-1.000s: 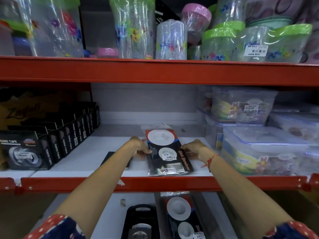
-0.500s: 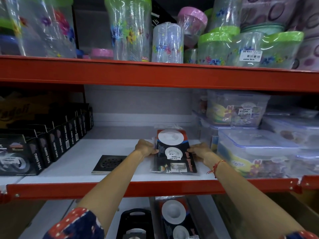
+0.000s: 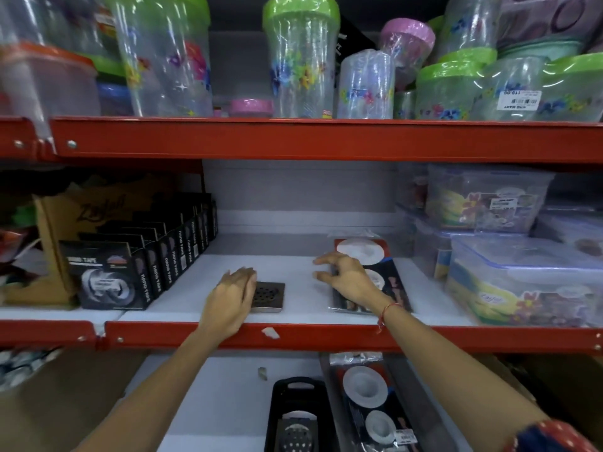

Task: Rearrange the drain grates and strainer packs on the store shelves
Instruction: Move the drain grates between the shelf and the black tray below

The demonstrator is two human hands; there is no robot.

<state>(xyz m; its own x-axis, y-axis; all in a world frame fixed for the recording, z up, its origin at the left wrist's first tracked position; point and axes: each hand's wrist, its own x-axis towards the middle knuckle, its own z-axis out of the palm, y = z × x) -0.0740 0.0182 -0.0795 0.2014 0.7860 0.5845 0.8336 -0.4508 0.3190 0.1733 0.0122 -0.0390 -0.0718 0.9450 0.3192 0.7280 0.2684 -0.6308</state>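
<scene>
Now both hands reach onto the white middle shelf (image 3: 303, 272), whose red front rail runs across the view. The left hand (image 3: 233, 296) lies palm down near the shelf's front edge, its fingers (image 3: 246, 275) loosely curved over the left side of a square metal drain grate (image 3: 269, 296); they cover that edge, and whether they are gripping it or only touching it cannot be told. The grate lies flat, just behind the front rail, about midway along the bare stretch of shelf.

The right hand (image 3: 347, 277) hovers at the left edge of a strainer pack (image 3: 368, 275), a clear-wrapped card with white round strainers on it. Its fingers are spread and slack, grasping nothing, with the palm over the pack's lower left part. The pack lies flat on the shelf's right part, running from near the front edge toward the back, well apart from the grate and just beside the clear lidded storage boxes (image 3: 522, 282) at the right end.

At the shelf's left end stands a row of black nano tape boxes (image 3: 140, 269). On the lower shelf, below the rail, lie another strainer pack (image 3: 375, 406) and a black grater (image 3: 297, 419). The upper shelf carries clear flowered jars (image 3: 303, 60) with green lids.
</scene>
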